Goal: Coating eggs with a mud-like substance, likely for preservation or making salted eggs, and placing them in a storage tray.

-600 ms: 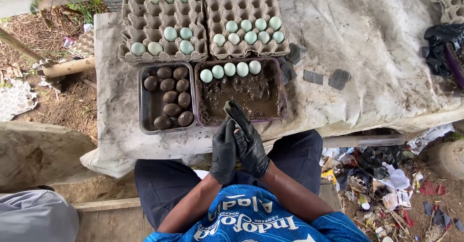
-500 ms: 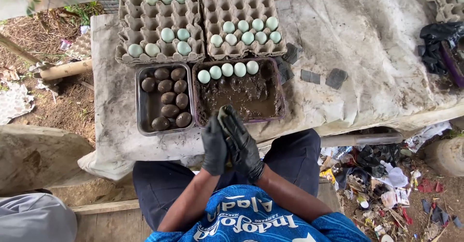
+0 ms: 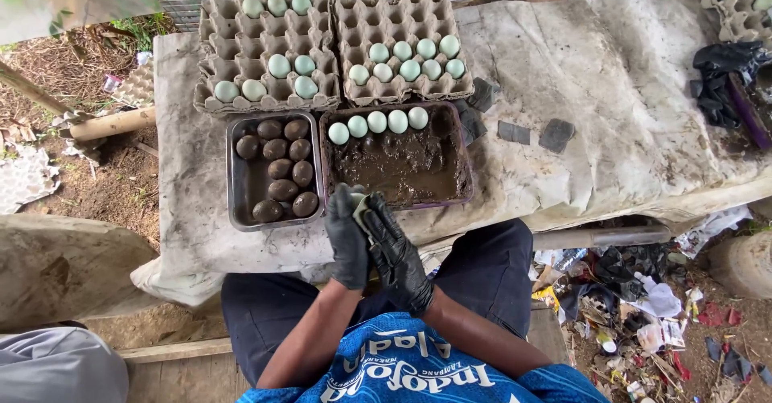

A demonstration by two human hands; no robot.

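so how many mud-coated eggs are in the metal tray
9 mud-coated eggs, all in the metal tray left of the mud tray: four upper, three middle, two near front.

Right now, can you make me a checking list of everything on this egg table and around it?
Surface: a table covered by a stained grey cloth.
Job's things: a tray of dark mud with four pale green eggs in a row at its far edge; a metal tray of mud-coated eggs to its left; two cardboard egg cartons behind, partly filled with pale green eggs.
Clutter: small dark flat pieces on the cloth; a black bag at the right edge.
Grippers: left hand and right hand, both in black gloves, pressed together around a small pale thing, mostly hidden.
Cables: nothing seen.
Surroundings: litter on the ground to the right; dirt and a log to the left.
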